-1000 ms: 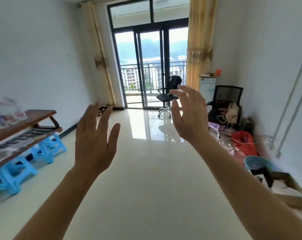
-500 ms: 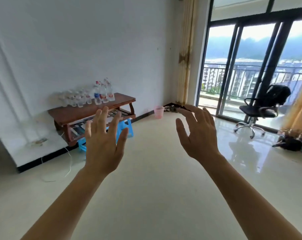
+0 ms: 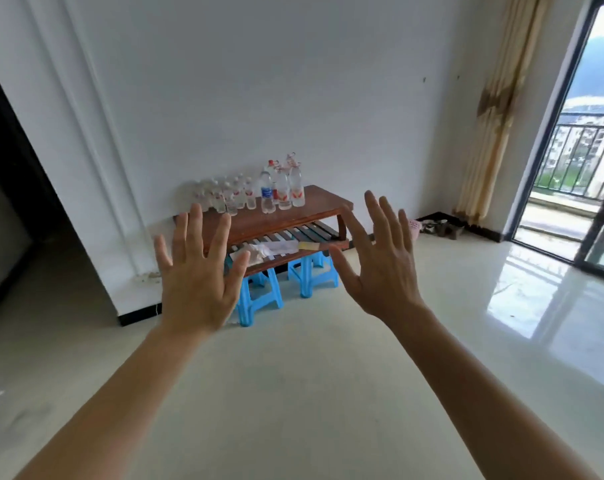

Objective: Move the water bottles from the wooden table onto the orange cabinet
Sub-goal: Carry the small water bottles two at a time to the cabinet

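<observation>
Several clear water bottles (image 3: 248,195) stand in a cluster on the wooden table (image 3: 314,206) against the white wall, straight ahead across the room. The tallest ones with red labels (image 3: 295,188) are at the right of the group. My left hand (image 3: 198,271) and my right hand (image 3: 380,258) are raised in front of me with fingers spread, palms away, holding nothing. Both are well short of the table. The orange cabinet is not in view.
The table rests on blue plastic stools (image 3: 259,296); its slatted lower shelf (image 3: 293,240) holds papers and bags. A dark doorway (image 3: 13,209) opens at the left. At the right are a curtain (image 3: 490,119), a pink cup (image 3: 414,226) and the balcony door (image 3: 598,168).
The view has swung left from the balcony door to the wall, bringing the table and bottles to the centre and closer. Both hands stay raised and spread.
</observation>
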Tool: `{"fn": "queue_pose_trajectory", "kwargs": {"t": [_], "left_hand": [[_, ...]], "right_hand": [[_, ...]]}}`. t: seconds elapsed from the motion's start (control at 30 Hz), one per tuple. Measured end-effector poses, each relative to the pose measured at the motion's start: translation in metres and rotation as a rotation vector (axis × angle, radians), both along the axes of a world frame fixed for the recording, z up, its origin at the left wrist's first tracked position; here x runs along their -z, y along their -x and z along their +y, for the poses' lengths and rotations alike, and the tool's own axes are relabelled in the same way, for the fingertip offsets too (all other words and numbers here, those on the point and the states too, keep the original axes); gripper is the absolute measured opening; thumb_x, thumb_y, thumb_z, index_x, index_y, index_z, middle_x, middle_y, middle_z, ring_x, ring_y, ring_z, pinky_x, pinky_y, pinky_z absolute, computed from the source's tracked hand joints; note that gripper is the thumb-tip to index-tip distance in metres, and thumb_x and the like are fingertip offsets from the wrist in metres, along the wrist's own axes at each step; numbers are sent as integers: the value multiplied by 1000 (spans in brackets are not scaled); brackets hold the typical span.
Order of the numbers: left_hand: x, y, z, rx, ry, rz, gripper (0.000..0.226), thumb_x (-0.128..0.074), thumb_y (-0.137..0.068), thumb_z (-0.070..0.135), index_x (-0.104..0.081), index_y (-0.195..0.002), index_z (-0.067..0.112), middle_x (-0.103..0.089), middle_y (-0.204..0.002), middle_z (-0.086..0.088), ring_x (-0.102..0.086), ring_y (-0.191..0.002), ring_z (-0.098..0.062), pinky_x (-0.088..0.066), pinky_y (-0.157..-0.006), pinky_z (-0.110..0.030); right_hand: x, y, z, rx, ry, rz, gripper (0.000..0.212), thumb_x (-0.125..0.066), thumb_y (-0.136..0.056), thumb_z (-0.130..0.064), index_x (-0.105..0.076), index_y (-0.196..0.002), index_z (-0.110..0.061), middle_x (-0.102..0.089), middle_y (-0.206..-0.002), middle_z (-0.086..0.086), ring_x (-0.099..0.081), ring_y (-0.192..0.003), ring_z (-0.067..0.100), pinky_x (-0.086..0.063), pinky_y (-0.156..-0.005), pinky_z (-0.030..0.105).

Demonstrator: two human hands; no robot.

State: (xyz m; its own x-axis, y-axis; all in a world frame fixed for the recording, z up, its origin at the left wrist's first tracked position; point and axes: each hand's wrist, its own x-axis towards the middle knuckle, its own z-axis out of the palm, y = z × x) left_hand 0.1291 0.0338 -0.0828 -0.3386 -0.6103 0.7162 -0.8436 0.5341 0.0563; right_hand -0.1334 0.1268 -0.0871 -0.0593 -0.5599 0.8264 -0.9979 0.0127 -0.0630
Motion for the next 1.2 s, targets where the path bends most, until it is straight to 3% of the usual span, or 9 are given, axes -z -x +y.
{"fn": "queue_pose_trajectory", "kwargs": {"t": [0.13,0.33,0.57,0.8,1.0,1.2], "left_hand": [[17,-6,-87,-82,-7,19,65,-27,-102,54,-27,-158,22,-11,-167,-16,-11,-154,-34,-14,-117,-67],[45,-12,-237,-136,-44,45,67,-26,-101,56,-27,-158,21,-12,-166,-16,-11,-153,-34,-12,-117,-65],[59,-11,-441,-155,-191,-26,71,-20,-101,61,-16,-160,22,-3,-168,-12,-7,-154,-32,-17,-117,-67],[56,21,-609,-134,-230,13,72,-19,-101,62,-16,-160,22,-4,-167,-15,-5,-154,-32,-14,-119,-64],[74,61,-760,-138,-241,-20,72,-17,-100,64,-12,-161,24,-3,-167,-15,-5,-154,-33,-13,-120,-63],[71,109,-933,-186,-331,-119,75,-5,-97,68,-9,-161,27,-3,-168,-13,-7,-154,-32,-12,-121,-62]], "right_hand": [[8,0,-114,-137,-63,-28,67,-29,-103,-62,-27,-160,-27,-13,-169,14,-10,-157,35,-14,-124,60],[27,-5,-292,-198,-107,-5,69,-36,-102,-60,-27,-161,-26,-12,-170,13,-11,-157,33,-19,-121,63],[39,2,-484,-161,-214,-24,75,-32,-100,-65,-9,-163,-32,-1,-171,9,-5,-158,30,-2,-125,52],[54,39,-638,-143,-261,-98,78,-33,-98,-68,-8,-163,-31,-3,-171,9,-9,-157,32,-13,-124,61],[80,71,-791,-191,-225,-151,82,-43,-98,-62,5,-161,-38,-3,-171,11,-9,-157,32,-11,-125,58],[83,110,-974,-212,-299,-227,77,-26,-98,-70,16,-157,-44,-1,-171,11,-9,-157,33,-5,-125,53]]}}
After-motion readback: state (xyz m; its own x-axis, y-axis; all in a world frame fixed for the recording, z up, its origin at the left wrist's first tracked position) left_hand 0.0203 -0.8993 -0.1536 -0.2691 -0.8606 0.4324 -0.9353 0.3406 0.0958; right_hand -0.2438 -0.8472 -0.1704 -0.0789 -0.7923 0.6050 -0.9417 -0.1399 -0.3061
